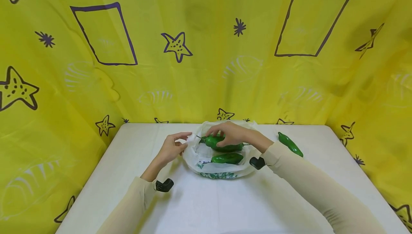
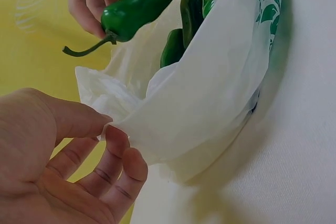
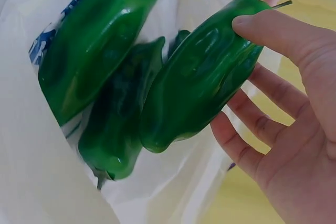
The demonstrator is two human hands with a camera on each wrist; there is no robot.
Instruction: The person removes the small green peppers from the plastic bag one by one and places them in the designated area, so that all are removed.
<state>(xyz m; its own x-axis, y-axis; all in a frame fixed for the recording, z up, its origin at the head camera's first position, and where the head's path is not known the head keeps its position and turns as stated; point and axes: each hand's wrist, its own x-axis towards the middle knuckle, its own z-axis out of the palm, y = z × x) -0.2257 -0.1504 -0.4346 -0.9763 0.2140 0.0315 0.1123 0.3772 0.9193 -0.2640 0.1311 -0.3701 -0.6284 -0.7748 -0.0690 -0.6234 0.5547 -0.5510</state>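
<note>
My left hand [image 2: 68,156] pinches the rim of a white plastic bag [image 2: 194,108] between thumb and fingertips, at the bag's left side in the head view. Over the bag's mouth, my right hand [image 1: 231,133] holds a green pepper [image 3: 202,74], thumb on one side and fingers on the other. Its thin curved stem [image 2: 86,51] points toward the left hand. Below it, inside the bag, lie a long green pepper [image 1: 227,158] near the front and a darker green pepper [image 3: 123,108] with its stem down. Part of another one shows behind the held pepper.
One more green pepper [image 1: 290,144] lies on the white table [image 1: 206,205], right of the bag. A yellow curtain [image 1: 206,84] with drawn stars hangs around the back and sides. Green leaf print [image 1: 219,175] marks the bag's front.
</note>
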